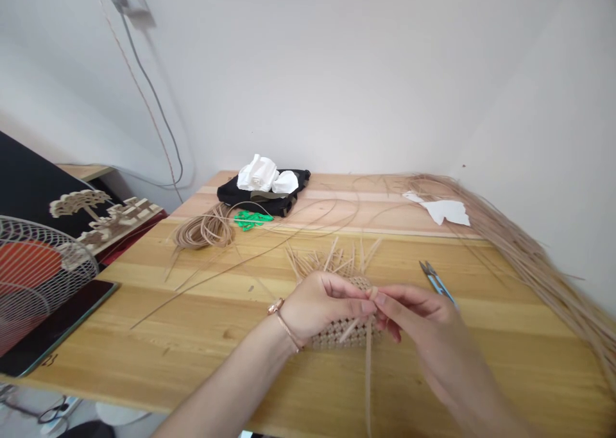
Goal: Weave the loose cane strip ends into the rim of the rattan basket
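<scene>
A woven piece of pale tan flat strips (344, 336) lies on the table under my hands, with loose strip ends (332, 258) sticking up along its far side. My left hand (327, 303), with a bracelet at the wrist, pinches a strip at the weave's right edge between thumb and forefinger. Fingertip to fingertip with it, my right hand (414, 316) pinches the same spot. From there a long tan strip (368, 380) hangs down toward the table's near edge. The exact fold between my fingertips is partly hidden.
Blue-handled thread snips (437, 283) lie right of my hands. Long loose strips (524, 252) run along the right side, near white paper (445, 211). Behind are a strip coil (205, 227), green netting (253, 219) and a black bag (269, 202). A phone (58, 329) and fan (43, 252) are left.
</scene>
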The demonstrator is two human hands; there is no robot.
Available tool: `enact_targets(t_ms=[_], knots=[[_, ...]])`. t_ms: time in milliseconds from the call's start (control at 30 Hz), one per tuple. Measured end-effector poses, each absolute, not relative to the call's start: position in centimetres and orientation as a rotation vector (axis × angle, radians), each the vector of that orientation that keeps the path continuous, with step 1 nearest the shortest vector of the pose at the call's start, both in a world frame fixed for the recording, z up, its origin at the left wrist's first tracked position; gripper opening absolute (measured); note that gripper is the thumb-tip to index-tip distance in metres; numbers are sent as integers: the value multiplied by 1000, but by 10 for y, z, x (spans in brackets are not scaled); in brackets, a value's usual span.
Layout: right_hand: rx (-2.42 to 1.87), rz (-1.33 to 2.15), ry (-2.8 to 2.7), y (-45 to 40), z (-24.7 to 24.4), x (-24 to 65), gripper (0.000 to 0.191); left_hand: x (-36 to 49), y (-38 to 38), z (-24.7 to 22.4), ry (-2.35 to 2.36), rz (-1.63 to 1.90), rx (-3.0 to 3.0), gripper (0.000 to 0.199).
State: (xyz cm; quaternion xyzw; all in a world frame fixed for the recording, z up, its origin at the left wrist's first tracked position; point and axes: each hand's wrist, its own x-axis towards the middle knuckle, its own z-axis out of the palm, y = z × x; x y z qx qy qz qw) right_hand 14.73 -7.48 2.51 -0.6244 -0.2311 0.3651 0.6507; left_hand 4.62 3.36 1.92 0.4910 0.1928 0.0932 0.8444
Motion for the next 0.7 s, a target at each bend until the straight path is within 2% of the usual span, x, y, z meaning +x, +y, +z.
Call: enact_targets(t_ms=[267, 500, 700], knots=[[-1325, 888, -421, -72, 22, 146, 16, 49, 34, 16, 415, 219, 1046, 25], [-1465, 864, -646, -73, 30, 154, 20, 48, 35, 23, 597, 287, 1222, 30], [-1551, 929, -839, -75, 32, 163, 20, 49, 37, 30, 546, 312, 1201, 27]])
